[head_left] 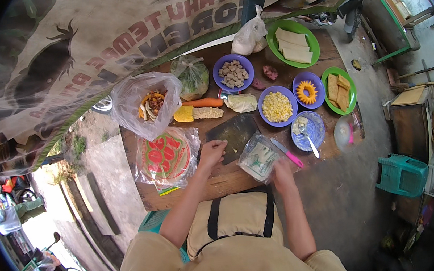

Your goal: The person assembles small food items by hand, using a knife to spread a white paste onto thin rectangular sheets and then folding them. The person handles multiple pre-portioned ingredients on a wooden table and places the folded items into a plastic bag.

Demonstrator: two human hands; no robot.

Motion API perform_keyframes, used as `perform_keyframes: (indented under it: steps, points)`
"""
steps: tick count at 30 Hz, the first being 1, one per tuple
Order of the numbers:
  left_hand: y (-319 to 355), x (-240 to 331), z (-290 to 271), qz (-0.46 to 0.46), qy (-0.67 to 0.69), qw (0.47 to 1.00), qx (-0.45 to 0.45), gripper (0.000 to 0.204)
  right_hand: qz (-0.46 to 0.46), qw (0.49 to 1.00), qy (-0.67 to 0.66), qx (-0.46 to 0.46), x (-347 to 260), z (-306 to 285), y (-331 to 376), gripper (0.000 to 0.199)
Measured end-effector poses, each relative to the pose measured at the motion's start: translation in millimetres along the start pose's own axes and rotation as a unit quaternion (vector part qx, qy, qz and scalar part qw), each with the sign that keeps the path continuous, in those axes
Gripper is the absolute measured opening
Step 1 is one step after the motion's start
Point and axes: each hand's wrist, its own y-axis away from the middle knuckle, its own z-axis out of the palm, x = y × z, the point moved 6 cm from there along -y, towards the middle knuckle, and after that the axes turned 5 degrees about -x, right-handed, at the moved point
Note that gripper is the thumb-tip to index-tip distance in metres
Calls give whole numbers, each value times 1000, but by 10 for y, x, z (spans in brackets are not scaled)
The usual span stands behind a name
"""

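My right hand [283, 174] grips the lower corner of a clear plastic packet [259, 158] with pale contents and green print. The packet lies at the near right corner of a dark cutting board [234, 132]. My left hand [213, 154] is over the board's left edge, its fingers curled and pressed together; whatever they hold, if anything, cannot be made out. Beside the packet is a knife [287, 153] with a pink handle. Left of my left hand lies a plastic pack of round wrappers [164, 156] with red and green print.
Behind the board are a carrot [203, 102], corn [198, 113] and a cabbage piece [241, 103]. Purple bowls hold corn kernels [277, 107] and diced pieces [233, 74]. A blue bowl [307, 125] contains a spoon. Green plates [311, 56] stand farther right. A banner [111, 56] hangs beyond the table.
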Motion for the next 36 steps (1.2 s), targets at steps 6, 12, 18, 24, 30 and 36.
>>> perform_keyframes:
  steps: [6,12,18,24,30,36]
  points:
    - [108,32,417,136,35,985,-99,34,12,994,28,-106,-1,267,-37,24]
    - [113,260,-130,223,-99,958,152,32,-64,994,88,24,-373,11,187,24]
    - [91,345,71,179,-195,955,132,49,-107,978,179,0,-1111,194,520,24]
    - [391,418,-244,245,-38,933,261,41,-107,953,278,-55,-613,523,-219,25]
    - [567,334,-330,286,-90,927,225,35,-145,922,358,15,-24,183,-612,29]
    - [883,261,440,374,-338,855,121,50,-195,853,468,125,47,-225,-353,31]
